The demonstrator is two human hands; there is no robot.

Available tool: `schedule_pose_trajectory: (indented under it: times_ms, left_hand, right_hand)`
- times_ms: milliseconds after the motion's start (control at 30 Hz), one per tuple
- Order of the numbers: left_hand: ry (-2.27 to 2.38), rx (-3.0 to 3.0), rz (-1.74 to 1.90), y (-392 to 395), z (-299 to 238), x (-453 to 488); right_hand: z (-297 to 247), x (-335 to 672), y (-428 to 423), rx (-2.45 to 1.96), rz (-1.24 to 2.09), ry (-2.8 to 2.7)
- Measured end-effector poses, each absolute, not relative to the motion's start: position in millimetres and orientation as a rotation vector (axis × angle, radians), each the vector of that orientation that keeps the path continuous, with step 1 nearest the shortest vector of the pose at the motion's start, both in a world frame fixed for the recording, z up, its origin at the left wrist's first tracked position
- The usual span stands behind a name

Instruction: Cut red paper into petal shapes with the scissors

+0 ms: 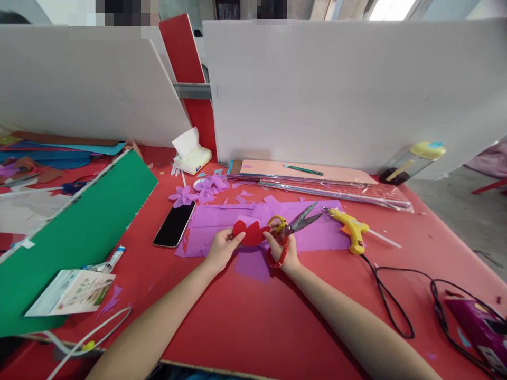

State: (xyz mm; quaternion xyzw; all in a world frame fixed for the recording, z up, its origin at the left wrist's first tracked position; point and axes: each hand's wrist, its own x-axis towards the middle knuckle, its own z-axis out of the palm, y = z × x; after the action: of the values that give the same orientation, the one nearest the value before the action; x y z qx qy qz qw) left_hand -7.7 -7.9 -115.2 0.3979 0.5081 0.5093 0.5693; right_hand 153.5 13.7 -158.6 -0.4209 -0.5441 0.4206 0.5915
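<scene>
A scalloped red cut-out (252, 234) of thin craft sheet is stretched between my two hands above the table. My left hand (222, 248) pinches its left end between thumb and fingers. At the right end, the thumb and fingers of my right hand (285, 248) meet the cut-out. Scissors (303, 220) with yellow and red handles hang in that same right hand, their blades parted and pointing away to the upper right. Beneath both hands lie purple sheets (320, 232) with loose purple scraps. Several purple flowers (183, 196) rest at the back left.
Right of the purple sheets lies a yellow hot glue gun (351, 227) with a glue stick in it and a black cord (386, 295). A phone (175, 225) and a tissue pack (193, 158) are on the left. A green board (95, 232) slants there, and white panels (317, 95) stand behind.
</scene>
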Motion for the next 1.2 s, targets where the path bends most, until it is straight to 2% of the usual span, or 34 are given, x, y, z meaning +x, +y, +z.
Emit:
schedule_pose_trajectory:
  times_ms: [1200]
  left_hand:
    - [1.243, 1.101, 1.137, -6.8, -120.6, -8.3]
  right_hand:
    - [-152.9, 157.0, 12.5, -0.969, 0.947, -1.366]
